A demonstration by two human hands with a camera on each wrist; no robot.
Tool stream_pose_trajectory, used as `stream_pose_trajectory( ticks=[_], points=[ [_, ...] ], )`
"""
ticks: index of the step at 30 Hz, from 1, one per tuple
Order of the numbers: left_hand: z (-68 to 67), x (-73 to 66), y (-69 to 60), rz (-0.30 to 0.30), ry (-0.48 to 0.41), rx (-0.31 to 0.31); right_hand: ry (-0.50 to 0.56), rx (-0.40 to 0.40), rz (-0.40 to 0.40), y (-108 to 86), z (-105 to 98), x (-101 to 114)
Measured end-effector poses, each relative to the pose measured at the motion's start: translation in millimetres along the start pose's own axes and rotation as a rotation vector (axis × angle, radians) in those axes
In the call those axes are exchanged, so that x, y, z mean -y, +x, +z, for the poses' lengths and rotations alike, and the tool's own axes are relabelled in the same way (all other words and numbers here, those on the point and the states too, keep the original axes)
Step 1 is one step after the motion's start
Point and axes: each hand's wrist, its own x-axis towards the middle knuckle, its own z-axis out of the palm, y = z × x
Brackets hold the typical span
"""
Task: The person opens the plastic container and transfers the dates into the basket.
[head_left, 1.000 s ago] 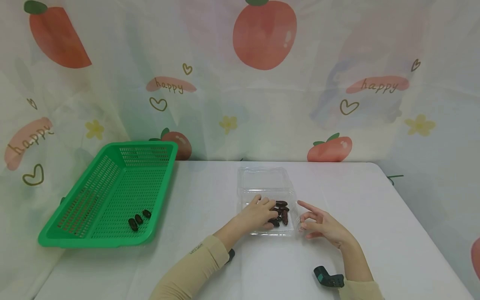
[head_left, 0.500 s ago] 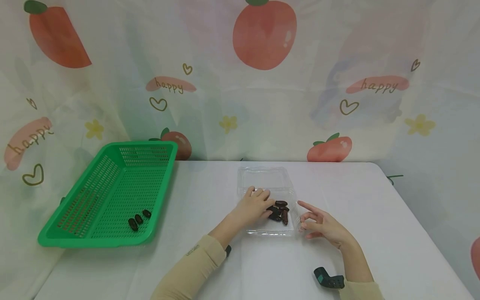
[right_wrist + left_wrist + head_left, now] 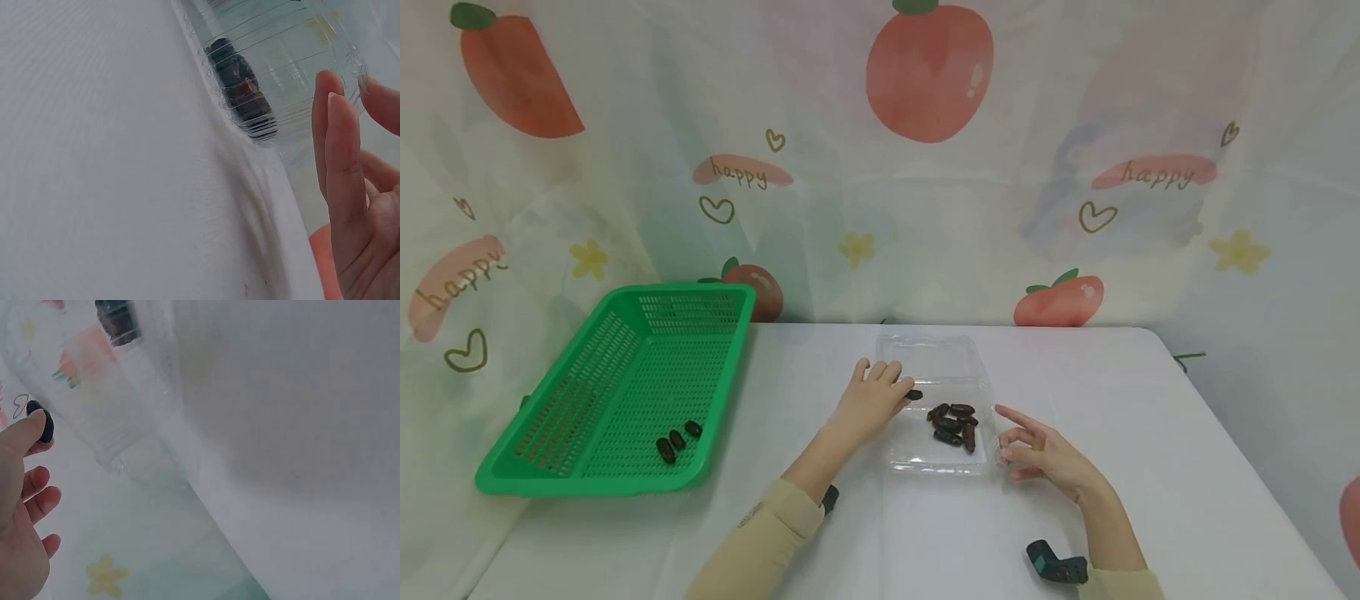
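Closest to me the right hand [image 3: 1052, 460] has its fingers spread at the rim of a clear plastic hinged box [image 3: 906, 454], loose dark-brown oval pieces [image 3: 950, 425] inside, just left of those fingertips, and farther off the left hand [image 3: 867, 407] pinches one blackish oval piece [image 3: 915, 394] between thumb and fingertip!
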Motion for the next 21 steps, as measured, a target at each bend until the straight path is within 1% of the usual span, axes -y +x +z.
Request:
stream_pose_trajectory(
  ticks=[6,12,15,18,21],
  points=[
    [-13.4,18.0,-16.0,-0.100,0.000,-0.044,-0.006,-0.003,0.001,1.9,0,0],
    [-27.3,37.3,-34.0,-0.195,-0.009,-0.122,0.003,0.003,-0.009,2.4,-1,-2],
    [-34.7,47.6,-43.9,-0.230,-0.013,-0.169,0.006,0.002,-0.010,2.4,0,-3],
    [-42.4,56.4,-52.7,-0.268,-0.035,-0.208,-0.007,-0.008,-0.009,2.3,0,-3],
    [-46.9,64.4,-60.7,-0.301,-0.055,-0.230,-0.013,-0.014,-0.011,2.3,0,-3]
  ],
)
